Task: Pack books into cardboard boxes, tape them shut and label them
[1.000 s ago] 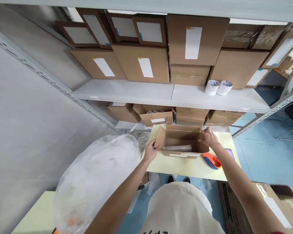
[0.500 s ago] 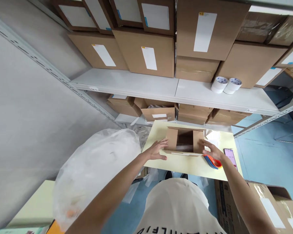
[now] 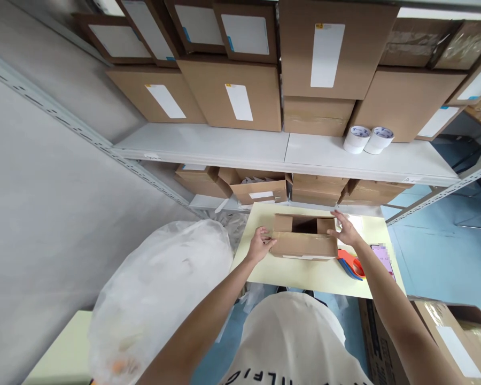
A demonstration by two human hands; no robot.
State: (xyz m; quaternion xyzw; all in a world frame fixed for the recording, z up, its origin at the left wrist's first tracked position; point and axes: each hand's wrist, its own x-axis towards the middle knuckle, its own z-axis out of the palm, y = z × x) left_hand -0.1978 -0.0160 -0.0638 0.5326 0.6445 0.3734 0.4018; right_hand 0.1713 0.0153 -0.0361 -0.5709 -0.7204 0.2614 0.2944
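A small cardboard box (image 3: 304, 245) sits on the pale yellow table with its near long flap folded inward. Its two short end flaps lie inward too, and a dark gap shows at the far side. At the box's left end, my left hand (image 3: 260, 245) has curled fingers and thumb on the near flap's corner. My right hand (image 3: 347, 231) is at the right end, fingers and thumb spread, the thumb touching the right short flap. Just right of the box lies an orange and blue tape dispenser (image 3: 350, 266), below my right hand.
A phone (image 3: 382, 258) lies near the right edge of the table (image 3: 260, 272). Behind, a shelf (image 3: 232, 140) carries labelled cartons (image 3: 260, 104) and two tape rolls (image 3: 357, 140). A large translucent bag (image 3: 164, 289) bulges at the left. More cartons (image 3: 441, 321) stand on the floor at right.
The box's near flap has folded inward over the opening. My left hand has curled in at the flap's left corner; my right hand has moved up along the box's right end.
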